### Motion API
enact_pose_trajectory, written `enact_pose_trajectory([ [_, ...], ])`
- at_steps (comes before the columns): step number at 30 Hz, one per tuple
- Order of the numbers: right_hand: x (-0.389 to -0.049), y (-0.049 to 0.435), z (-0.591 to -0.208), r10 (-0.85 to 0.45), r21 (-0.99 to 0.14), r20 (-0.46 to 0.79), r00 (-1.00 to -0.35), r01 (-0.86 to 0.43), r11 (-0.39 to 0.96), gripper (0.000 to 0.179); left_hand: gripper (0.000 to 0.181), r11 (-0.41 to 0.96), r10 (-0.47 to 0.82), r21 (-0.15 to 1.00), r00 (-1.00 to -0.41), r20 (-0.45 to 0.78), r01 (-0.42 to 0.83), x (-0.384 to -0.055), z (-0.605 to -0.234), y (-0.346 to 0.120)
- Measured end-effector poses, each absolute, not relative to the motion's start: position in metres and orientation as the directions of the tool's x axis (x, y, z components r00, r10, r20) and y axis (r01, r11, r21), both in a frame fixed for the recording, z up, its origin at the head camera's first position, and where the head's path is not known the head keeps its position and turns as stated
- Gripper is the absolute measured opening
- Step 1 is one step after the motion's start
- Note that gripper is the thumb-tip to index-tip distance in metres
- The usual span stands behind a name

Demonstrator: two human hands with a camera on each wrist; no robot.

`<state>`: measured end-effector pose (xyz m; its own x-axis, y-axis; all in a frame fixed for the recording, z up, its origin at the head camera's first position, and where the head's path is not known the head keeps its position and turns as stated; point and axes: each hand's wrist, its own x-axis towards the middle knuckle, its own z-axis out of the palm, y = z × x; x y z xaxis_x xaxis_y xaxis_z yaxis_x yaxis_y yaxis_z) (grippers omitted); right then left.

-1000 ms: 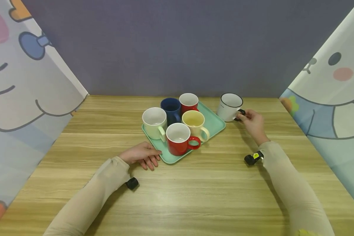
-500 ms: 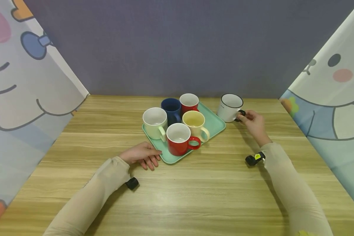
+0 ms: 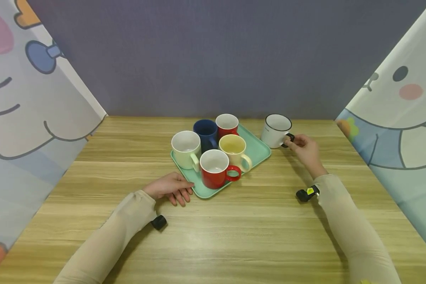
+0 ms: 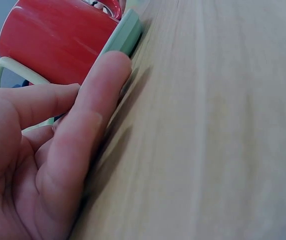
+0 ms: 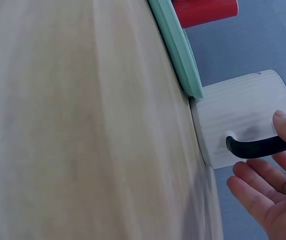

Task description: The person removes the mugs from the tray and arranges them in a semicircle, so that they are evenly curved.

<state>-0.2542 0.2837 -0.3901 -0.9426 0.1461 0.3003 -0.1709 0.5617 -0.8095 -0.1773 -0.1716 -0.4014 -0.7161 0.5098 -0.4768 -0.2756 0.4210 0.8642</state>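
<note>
My right hand (image 3: 306,153) holds the black handle of a white enamel-style mug (image 3: 272,136), thumb on one side and fingers on the other. The white mug (image 5: 242,112) stands upright on the table, right beside the tray's corner. With its thumb over the rim and its fingers along the outer side, my left hand (image 3: 167,187) pinches the near left edge of a mint-green tray (image 3: 258,146). Standing on that tray are a red mug (image 3: 213,177), a yellow mug (image 3: 238,158), a pale green mug (image 3: 185,156), a dark blue mug (image 3: 203,138) and a second red mug (image 3: 225,131).
The wooden table (image 3: 234,236) runs up to a dark grey panel (image 3: 213,59) behind the mugs. Cartoon-printed sheets flank it, one on the left (image 3: 39,118) and one on the right (image 3: 394,130).
</note>
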Motion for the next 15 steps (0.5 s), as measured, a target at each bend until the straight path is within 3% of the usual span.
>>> enact_pose_trajectory([
  [15,-0.238,0.289,-0.390,0.122,-0.778,0.347,-0.930,-0.213,0.591,0.029,0.032,0.404,0.528,0.870,-0.706,-0.473,-0.281,-0.176,-0.400,-0.173],
])
